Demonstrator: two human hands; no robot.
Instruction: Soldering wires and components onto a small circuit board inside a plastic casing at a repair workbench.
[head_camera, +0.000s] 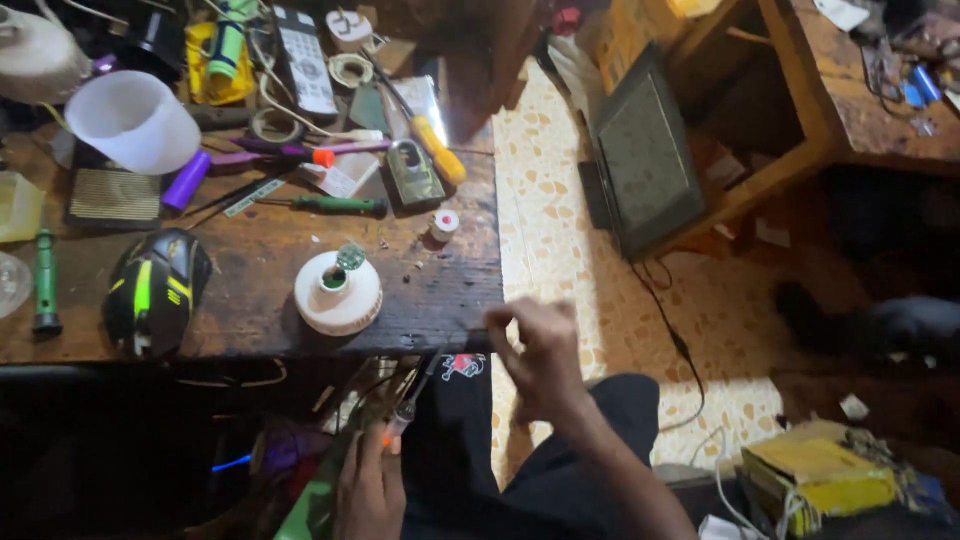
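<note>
My left hand (368, 490) is low in front of the table edge, gripping a thin tool with an orange band and a metal tip (408, 408) that points up toward the table. My right hand (535, 355) is raised beside the table's right front corner, fingers pinched together on something too small and blurred to make out. On the dark wooden table (440, 300) just above my hands sits a round white lamp base (337, 292) with a small green circuit board leaning on it.
The table holds a black and yellow mouse (155, 288), a white plastic cup (135, 120), a remote control (303, 60), screwdrivers, a purple cylinder and tape rolls. A dark flat screen (645, 160) leans against a wooden bench on the patterned floor. A yellow box (820, 475) lies bottom right.
</note>
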